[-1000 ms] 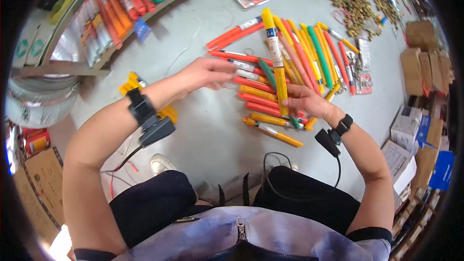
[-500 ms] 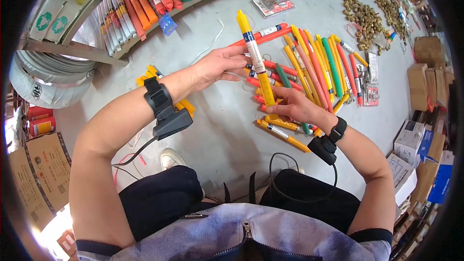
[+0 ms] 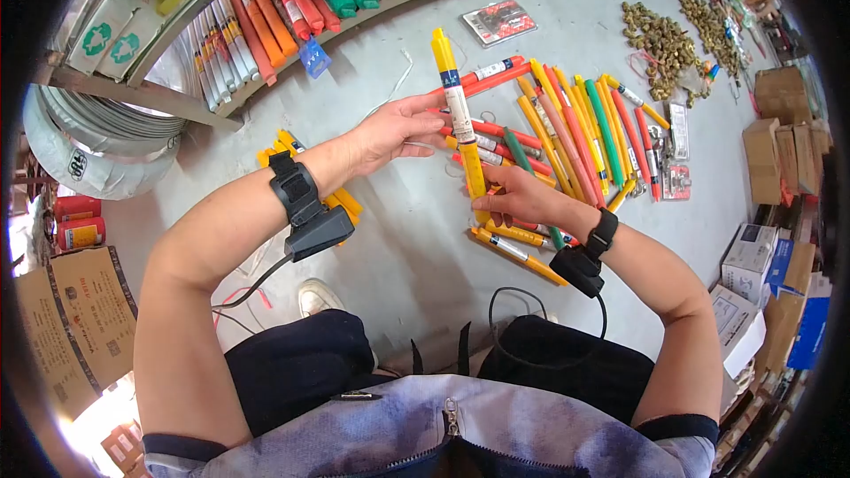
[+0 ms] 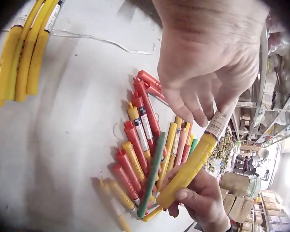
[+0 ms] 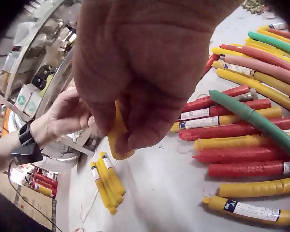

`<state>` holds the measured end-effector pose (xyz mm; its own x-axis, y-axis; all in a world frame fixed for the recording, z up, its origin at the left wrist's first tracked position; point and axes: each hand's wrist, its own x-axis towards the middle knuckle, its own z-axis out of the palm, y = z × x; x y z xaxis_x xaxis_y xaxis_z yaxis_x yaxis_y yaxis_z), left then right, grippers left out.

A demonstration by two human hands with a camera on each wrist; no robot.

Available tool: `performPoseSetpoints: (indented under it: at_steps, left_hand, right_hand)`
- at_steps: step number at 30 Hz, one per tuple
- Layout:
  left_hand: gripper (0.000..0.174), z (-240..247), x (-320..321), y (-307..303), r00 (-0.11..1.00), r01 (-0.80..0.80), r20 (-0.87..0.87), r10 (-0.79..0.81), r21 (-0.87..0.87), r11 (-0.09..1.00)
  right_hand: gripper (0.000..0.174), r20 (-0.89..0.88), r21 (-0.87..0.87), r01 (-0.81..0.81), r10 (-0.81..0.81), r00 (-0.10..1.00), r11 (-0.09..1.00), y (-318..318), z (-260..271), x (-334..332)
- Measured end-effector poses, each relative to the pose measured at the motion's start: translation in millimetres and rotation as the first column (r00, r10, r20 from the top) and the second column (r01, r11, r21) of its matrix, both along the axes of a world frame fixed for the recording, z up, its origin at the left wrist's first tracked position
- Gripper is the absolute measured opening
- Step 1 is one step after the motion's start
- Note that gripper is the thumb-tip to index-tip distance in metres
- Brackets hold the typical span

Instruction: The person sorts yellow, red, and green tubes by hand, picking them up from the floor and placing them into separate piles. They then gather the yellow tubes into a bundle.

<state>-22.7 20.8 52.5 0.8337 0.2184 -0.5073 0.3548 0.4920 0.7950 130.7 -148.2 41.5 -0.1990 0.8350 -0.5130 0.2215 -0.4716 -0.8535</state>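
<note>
Grey floor underfoot, one yellow tube raised in the right hand

A stocked shelf runs from ten o'clock toward twelve in the head view, and a heap of brass-coloured pieces lies far off at two. Nearer, also around two o'clock, is a spread of tubes in red, yellow, pink and green; a small yellow bundle lies apart from it, near ten.

The yellow tube is up between the two hands, tilted, its top end toward eleven o'clock and its lower end toward six. The right hand grasps that lower end, thumb and fingers pinched round it. The left hand, at eleven, holds nothing: its fingers reach loosely toward the white label, and whether they touch it I cannot tell.

My reading is that the step in hand is presenting the tube to the left hand. If so, the next move calls for the left fingers to close round the label while the right keeps its pinch, and for the right to let go only once that hold is firm.
</note>
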Motion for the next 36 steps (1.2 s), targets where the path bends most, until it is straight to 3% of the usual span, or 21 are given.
performPoseSetpoints:
  at_steps: [10, 16, 20, 25, 29, 30, 31, 36]
  left_hand:
    - [0.050, 4.2, -5.9, -0.5, 0.999, -0.031, -0.021, 0.031, 0.021, 0.999]
    - [0.048, -2.9, -8.4, 3.7, 0.998, -0.064, 0.010, 0.064, 0.007, 0.998]
    - [0.046, -0.3, -8.0, 3.5, 0.996, -0.086, 0.020, 0.086, 0.004, 0.996]
    - [0.042, 1.9, -3.2, 1.3, 0.992, -0.051, 0.113, 0.051, -0.007, 0.999]
    - [0.038, 4.0, 3.5, -4.4, 0.994, -0.065, 0.085, 0.069, -0.044, 0.997]
    - [0.037, 1.0, 4.9, -3.5, 0.996, -0.006, 0.091, 0.013, -0.084, 0.996]
    - [0.035, -0.5, 5.5, -3.0, 0.994, 0.055, 0.098, -0.043, -0.123, 0.991]
    - [0.032, -3.4, 4.4, -3.9, 0.995, 0.070, 0.081, -0.061, -0.110, 0.992]
  right_hand:
    - [0.018, -0.024, -0.048, -0.001, 0.000, 1.000, 0.999, 9.7, -4.2, -5.4]
    - [0.023, -0.099, -0.104, -0.101, 0.091, 0.991, 0.989, 17.0, -8.5, -5.6]
    - [0.015, -0.264, -0.112, -0.089, 0.057, 0.963, 0.990, 18.5, -7.4, -7.9]
    - [0.017, -0.343, -0.141, -0.106, 0.052, 0.938, 0.984, 19.0, -9.4, -6.2]
    - [0.020, -0.423, -0.146, -0.170, 0.094, 0.901, 0.975, 19.7, -14.6, -2.2]
    - [0.020, -0.440, -0.148, -0.187, 0.105, 0.892, 0.971, 19.9, -15.3, -1.7]
    - [0.020, -0.438, -0.148, -0.190, 0.108, 0.892, 0.971, 19.8, -16.8, -1.0]
    - [0.021, -0.400, -0.144, -0.206, 0.134, 0.907, 0.968, 17.9, -21.7, 0.9]
